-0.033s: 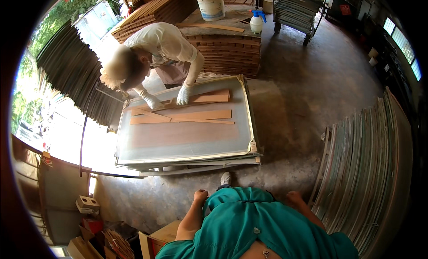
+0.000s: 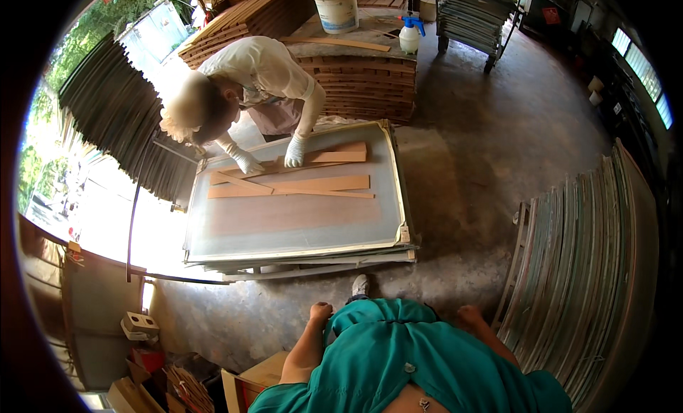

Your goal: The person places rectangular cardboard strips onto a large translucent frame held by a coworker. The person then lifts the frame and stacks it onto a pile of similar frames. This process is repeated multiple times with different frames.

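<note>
My left hand (image 2: pixel 321 312) hangs beside my green top (image 2: pixel 398 342), its fingers curled in and nothing visible in it. On the other side my right hand (image 2: pixel 469 315) is lowered next to my body, partly hidden by the cloth, so its fingers are unclear. Neither hand touches the framed mesh panel (image 2: pixel 306 231) in front of me. Thin brown wooden strips (image 2: pixel 292 185) lie on that panel. A co-worker in white gloves (image 2: pixel 294 151) bends over its far side, both hands on the farther strips.
The panel tops a low stack of frames (image 2: pixel 320 266). Many upright panels (image 2: pixel 576 292) stand close on my right, and more (image 2: pixel 114 114) at far left. Behind are stacked wooden slats (image 2: pixel 363 86), a white bucket (image 2: pixel 336 11) and a spray bottle (image 2: pixel 410 37). Boxes (image 2: pixel 135 392) sit at lower left.
The co-worker's gloved hands have shifted very slightly to the right over the strips. My own hands have stayed where they were.
</note>
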Available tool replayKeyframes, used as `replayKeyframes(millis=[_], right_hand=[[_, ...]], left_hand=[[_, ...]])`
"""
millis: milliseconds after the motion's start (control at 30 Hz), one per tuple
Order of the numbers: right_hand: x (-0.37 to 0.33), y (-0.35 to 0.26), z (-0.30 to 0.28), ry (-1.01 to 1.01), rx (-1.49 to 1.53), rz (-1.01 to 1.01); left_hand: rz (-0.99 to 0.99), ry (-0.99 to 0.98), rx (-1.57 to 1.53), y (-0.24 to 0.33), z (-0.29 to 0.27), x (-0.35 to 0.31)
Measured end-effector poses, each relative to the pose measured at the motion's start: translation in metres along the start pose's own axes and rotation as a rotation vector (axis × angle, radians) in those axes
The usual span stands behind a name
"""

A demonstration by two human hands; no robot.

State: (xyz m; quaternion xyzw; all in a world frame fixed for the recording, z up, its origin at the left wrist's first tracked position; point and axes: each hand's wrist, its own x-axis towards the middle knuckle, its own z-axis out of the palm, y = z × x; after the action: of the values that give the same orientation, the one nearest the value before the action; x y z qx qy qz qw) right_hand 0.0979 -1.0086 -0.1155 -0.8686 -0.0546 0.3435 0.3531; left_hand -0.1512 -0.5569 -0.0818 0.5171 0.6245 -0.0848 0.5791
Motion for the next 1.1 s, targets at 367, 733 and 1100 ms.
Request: replayKeyframes(millis=[367,733,1100], right_hand=[[-0.001,0.013,-0.007,-0.265,-1.127,-0.528],[-0.013,-0.014,-0.004,-0.097,-0.031,-0.025],[0.002,0.004,-0.006,-0.126,-0.179,-0.198]], left_hand=[[-0.008,0.01,-0.033,0.001,-0.006,0.001],[-0.013,0.0,0.0,-0.005,0.0,0.01],[0.037,-0.006,0.023,-0.001,-0.002,0.008]])
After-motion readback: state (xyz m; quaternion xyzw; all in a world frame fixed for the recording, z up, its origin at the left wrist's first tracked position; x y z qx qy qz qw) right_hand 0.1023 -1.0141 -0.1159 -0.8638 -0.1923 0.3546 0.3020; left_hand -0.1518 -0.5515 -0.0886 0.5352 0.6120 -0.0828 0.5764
